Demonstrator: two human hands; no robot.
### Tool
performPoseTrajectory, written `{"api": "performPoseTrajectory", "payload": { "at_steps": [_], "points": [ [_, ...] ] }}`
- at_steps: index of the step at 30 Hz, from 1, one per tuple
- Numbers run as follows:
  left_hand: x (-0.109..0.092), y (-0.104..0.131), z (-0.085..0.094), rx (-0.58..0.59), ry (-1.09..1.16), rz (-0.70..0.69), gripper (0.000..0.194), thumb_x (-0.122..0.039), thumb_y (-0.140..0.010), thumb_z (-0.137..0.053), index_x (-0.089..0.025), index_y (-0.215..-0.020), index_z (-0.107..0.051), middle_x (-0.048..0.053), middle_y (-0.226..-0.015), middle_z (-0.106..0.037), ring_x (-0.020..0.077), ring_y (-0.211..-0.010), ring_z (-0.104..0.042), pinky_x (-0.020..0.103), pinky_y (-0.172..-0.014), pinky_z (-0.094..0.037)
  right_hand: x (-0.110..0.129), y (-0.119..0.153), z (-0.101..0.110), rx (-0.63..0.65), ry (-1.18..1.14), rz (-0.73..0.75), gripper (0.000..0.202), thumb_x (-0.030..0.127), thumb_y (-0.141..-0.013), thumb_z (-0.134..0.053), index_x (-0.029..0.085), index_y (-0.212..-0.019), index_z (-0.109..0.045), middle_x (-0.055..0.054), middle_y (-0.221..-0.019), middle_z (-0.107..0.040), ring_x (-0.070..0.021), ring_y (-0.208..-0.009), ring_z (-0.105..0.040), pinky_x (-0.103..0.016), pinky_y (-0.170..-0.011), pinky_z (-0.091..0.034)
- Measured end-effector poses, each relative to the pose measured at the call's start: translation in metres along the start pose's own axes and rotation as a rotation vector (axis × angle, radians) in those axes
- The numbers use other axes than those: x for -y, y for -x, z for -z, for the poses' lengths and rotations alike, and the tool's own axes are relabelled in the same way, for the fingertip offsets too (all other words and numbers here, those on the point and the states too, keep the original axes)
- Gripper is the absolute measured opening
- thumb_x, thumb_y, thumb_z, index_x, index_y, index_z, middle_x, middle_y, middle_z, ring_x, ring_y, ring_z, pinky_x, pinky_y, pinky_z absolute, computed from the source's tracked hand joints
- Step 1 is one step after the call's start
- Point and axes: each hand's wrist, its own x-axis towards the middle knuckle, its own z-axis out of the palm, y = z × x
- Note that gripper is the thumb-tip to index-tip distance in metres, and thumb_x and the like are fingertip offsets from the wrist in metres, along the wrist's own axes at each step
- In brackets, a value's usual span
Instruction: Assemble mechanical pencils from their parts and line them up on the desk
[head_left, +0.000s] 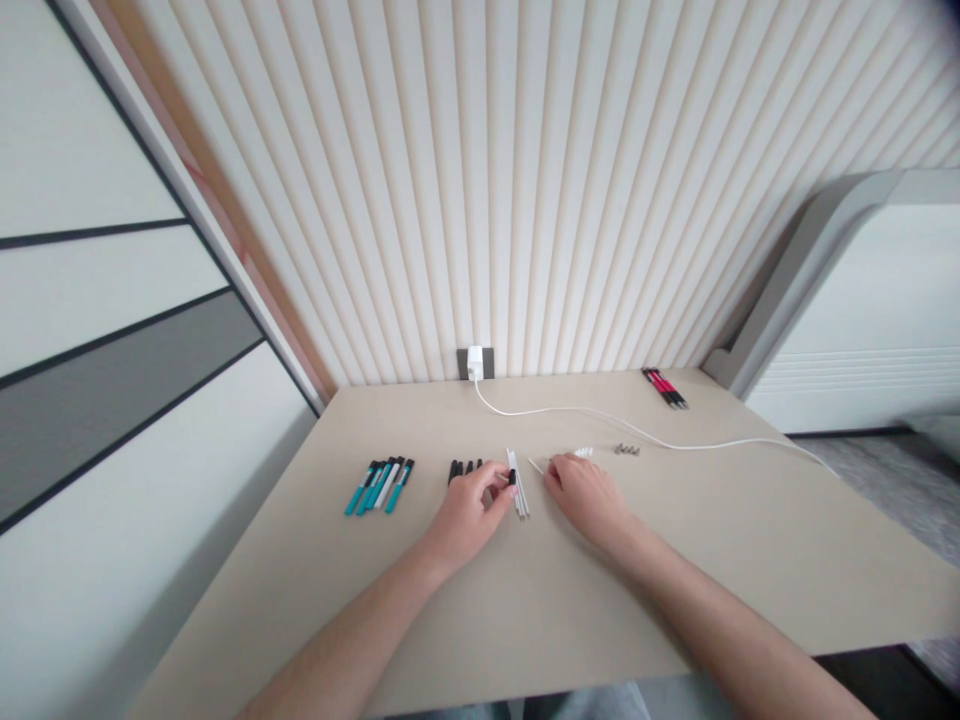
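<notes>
Nearest the camera, two bare forearms (360, 622) reach in over the pale tabletop (540, 630). A ribbed cream wall (480, 180) rises beyond the fingers, and a white cable (585, 411) crosses the table on their far side, running from a charger (475, 360). The left hand (465, 510) is bent, thumb and fingertips closed narrowly on a small black piece (512, 477). The right hand (589, 500) lies low, fingertips drawn together on a thin white stick (535, 467) whose end pokes out leftward. Teal and black pens (373, 490), one of them white, lie left of the left fingers; pink and black pens (665, 387) lie well beyond the right ones, to the right. Slim white rods (519, 490) sit between the two sets of fingers. More black pieces (460, 468) stand in a row just past the left knuckles, partly hidden; small white parts (583, 452) lie just past the right knuckles, with tiny metal tips (627, 450) further right.
</notes>
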Motion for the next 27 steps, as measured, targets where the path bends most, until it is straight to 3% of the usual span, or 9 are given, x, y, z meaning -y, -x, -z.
{"api": "performPoseTrajectory", "payload": {
  "at_steps": [6,9,16,27],
  "points": [
    [0.001,-0.001,0.001,-0.042,-0.09,-0.045,0.014,-0.027,-0.086,-0.056,-0.02,-0.097,-0.063,0.001,-0.078,-0.065,0.0147,-0.069,-0.059,0.024,-0.063,-0.045,-0.003,-0.006,0.003,-0.142,-0.556,0.098,0.021,0.033,-0.09,-0.049,0.02,-0.097,-0.065,-0.002,-0.078,-0.068,-0.0156,-0.068,-0.06,-0.026,-0.064,-0.042],
    [0.002,-0.001,0.0,-0.047,-0.089,-0.081,0.012,-0.023,-0.085,-0.057,-0.021,-0.096,-0.062,0.001,-0.082,-0.062,0.0147,-0.072,-0.058,0.024,-0.066,-0.046,0.002,-0.005,0.006,-0.221,-0.795,0.13,0.027,0.037,-0.089,-0.052,0.021,-0.106,-0.065,-0.002,-0.079,-0.068,-0.0154,-0.068,-0.058,-0.027,-0.065,-0.044],
    [0.004,-0.001,-0.001,-0.048,-0.055,-0.102,0.009,-0.018,-0.083,-0.061,-0.021,-0.091,-0.059,0.001,-0.089,-0.06,0.0136,-0.073,-0.055,0.024,-0.07,-0.046,0.013,0.005,0.014,-0.328,-1.185,0.231,0.017,0.037,-0.087,-0.059,0.021,-0.089,-0.063,-0.005,-0.089,-0.067,-0.0156,-0.077,-0.06,-0.03,-0.074,-0.048],
    [0.006,0.0,-0.001,-0.07,-0.054,-0.128,0.009,-0.017,-0.083,-0.061,-0.021,-0.091,-0.057,0.001,-0.093,-0.057,0.0128,-0.072,-0.054,0.026,-0.071,-0.046,0.013,0.011,0.01,-0.341,-1.219,0.37,0.007,0.028,-0.088,-0.06,0.022,-0.089,-0.064,-0.005,-0.089,-0.069,-0.0174,-0.084,-0.063,-0.034,-0.08,-0.049]
  ]
}}
